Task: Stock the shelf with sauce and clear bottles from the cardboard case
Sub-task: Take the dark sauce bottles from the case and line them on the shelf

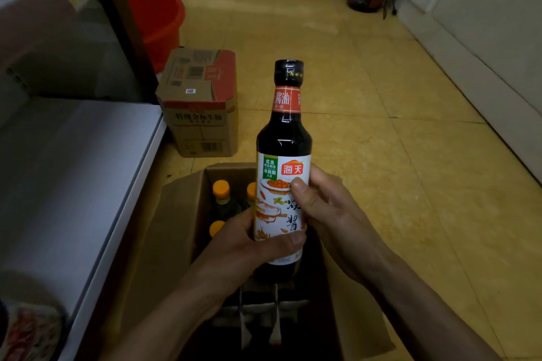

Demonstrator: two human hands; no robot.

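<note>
**Fingers [281, 240] of both hands clasp a soy sauce bottle [284, 138] over the open cardboard case [173, 228]**

Left hand [243, 246] curls round the lower part of the label, thumb laid across the front. Right hand [331, 214] wraps the label from the other side a little higher, its thumb tip pressed beside the pictured dish. Held this way the bottle stands upright, black cap on top and label towards the camera, probably so the person can check it. The doubled grip also steadies a full bottle while nothing supports it. Its base hangs just above the case's opening and appears to touch nothing.

At the far left of the case, orange-capped bottles [221, 189] with pale, see-through bodies stand upright and packed close together. The nearer part of the case is too dark to read.

A white shelf board [73, 170] runs along the left, just beside the case, so the bottle needs only a short swing leftwards to reach it. Beyond the case a closed carton [199, 102] stands on the yellow floor tiles [381, 97] near the shelf's end, with a red basin [155, 17] behind it.

My judgement is that this bottle is out of the case and not yet shelved, and with bottles left in the case the stocking is far from done
</note>
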